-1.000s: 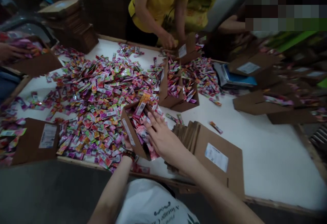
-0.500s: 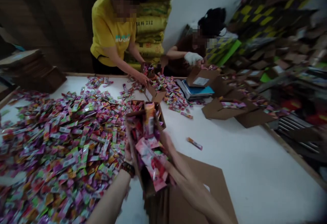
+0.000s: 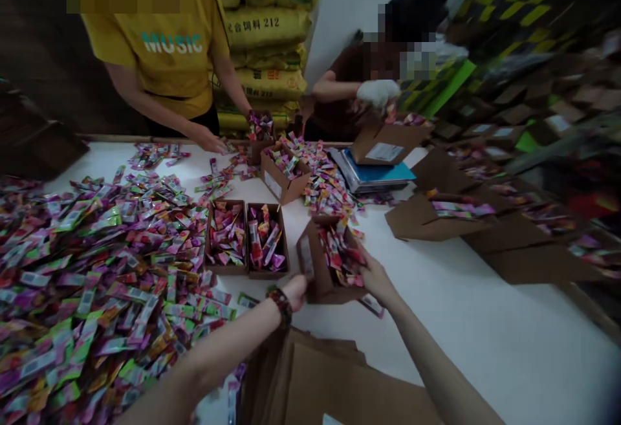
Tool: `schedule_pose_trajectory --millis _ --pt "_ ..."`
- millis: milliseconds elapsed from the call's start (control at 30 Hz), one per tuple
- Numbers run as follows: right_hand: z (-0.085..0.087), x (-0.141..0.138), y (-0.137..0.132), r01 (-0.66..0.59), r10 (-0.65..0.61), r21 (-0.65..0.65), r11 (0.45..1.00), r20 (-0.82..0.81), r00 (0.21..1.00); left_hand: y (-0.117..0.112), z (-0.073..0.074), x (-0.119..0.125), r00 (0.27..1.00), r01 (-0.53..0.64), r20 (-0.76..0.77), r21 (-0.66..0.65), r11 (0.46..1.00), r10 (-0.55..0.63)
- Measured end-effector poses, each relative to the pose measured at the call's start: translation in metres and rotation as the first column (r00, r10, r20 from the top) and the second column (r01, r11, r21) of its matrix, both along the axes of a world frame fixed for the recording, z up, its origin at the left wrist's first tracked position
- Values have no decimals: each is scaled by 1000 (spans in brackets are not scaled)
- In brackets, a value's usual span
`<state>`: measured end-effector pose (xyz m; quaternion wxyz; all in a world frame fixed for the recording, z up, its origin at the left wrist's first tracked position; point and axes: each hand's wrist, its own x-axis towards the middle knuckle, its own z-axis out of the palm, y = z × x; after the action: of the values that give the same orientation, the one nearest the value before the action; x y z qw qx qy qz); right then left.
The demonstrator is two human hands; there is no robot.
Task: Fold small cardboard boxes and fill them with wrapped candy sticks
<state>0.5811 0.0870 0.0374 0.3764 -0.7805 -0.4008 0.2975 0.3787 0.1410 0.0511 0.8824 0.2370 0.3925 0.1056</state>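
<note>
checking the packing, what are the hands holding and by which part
The left hand and right hand hold a small brown cardboard box of colourful sachets by its opposite lower sides; the fingertips are hidden behind it.

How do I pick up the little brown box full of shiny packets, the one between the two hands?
Hold the box low on its outer side walls, one hand on each side, coming from the near side where the left hand and right hand are. Packets poke up past the open top, so a grip on the rim could crush them or tip them out.
</note>
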Motion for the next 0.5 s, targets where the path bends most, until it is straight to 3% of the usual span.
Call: schedule_pose_trajectory --millis 67,100,133,167,200,267,333,400,500 --pt "-20 -9 6 -37 38 -34 999 51 998 -2 10 -43 996 -44 -66 206 978 59" --pt "-26 -14 11 -48 51 -41 998 58 997 0 15 -70 986 -66 -97 503 862 132" --pt "-30 -20 19 -46 48 -36 998 56 997 5 18 -96 934 -42 -186 790 612 304" --pt "-32 -26 29 -32 34 -25 999 54 998 12 18 -121 802 57 -273 921 386 531" --pt "-33 -33 42 -23 23 -9 1000 50 998 20 14 -142 681 201 -360 929 310 638" --pt "-33 -47 72 -15 15 3 1000 56 998 40 -1 -169 584 360 -457 887 290 671" --pt "-32 -56 100 -21 21 -6 1000 68 997 61 -20 -175 586 383 -484 872 304 650" --pt "-30 -57 119 -21 20 17 1000 66 998 83 -35 -167 565 368 -466 881 298 680" --pt "-27 -46 125 10 -12 67 998 30 999 114 -42 -144 545 349 -436 894 280 716"
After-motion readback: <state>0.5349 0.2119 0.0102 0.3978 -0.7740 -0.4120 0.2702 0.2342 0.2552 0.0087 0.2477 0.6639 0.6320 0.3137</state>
